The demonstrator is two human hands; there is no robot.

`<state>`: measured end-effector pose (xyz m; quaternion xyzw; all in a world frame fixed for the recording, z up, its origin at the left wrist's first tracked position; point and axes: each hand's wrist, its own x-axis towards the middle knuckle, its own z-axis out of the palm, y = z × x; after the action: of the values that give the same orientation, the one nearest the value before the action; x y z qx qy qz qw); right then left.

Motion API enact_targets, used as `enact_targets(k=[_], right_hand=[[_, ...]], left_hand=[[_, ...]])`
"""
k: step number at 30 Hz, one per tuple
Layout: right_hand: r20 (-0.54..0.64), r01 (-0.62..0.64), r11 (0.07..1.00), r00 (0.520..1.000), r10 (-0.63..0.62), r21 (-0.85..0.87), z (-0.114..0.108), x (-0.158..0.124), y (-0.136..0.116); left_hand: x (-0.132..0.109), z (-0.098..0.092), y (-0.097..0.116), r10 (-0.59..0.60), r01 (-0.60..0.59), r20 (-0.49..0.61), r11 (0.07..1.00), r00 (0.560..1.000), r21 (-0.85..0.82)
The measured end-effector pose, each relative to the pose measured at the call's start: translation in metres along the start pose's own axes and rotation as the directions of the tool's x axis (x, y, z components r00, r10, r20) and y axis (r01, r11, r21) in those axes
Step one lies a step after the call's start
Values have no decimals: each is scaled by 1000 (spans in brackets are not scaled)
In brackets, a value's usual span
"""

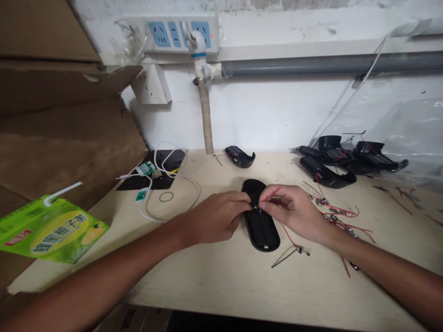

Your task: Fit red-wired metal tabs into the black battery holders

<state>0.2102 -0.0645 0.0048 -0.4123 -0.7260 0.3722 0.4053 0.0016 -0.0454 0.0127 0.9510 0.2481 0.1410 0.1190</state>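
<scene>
A long black plastic housing (pixel 262 230) with rounded ends lies on the table between my hands. My left hand (pixel 216 216) is closed, its fingertips pressed at the housing's left side near a small shiny metal piece (pixel 255 208) in the middle. From the right, my right hand (pixel 294 210) pinches a thin red wire (pixel 276 192) over the same spot. Its fingertips partly cover the metal piece, so I cannot tell how the wire meets it. Below that hand, a red wire runs down to a small part (pixel 299 250) with a black wire.
More black housings lie at the back (pixel 240 157) and back right (pixel 327 173). Red-wired metal contacts (pixel 334 217) are scattered beside my right forearm. On the left are a white cable (pixel 149 193), a green drink carton (pixel 55 230) and cardboard (pixel 69 133). A corrugated hose (pixel 205 115) hangs behind.
</scene>
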Motion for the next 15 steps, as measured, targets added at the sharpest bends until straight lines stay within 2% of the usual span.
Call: enact_targets(k=[3,10,15], right_hand=[[26,20,1000,999,-19,-16,-1,0,2],[75,59,994,996,-53,-89,-5,-2,4],[105,138,978,987,-122,-159,-6,-3,2]], left_hand=[[1,-1,3,-4,3,18,1000,1000,15],[2,0,0,68,-69,24,997,997,24],[4,2,-4,113,-112,11,993,994,-21]])
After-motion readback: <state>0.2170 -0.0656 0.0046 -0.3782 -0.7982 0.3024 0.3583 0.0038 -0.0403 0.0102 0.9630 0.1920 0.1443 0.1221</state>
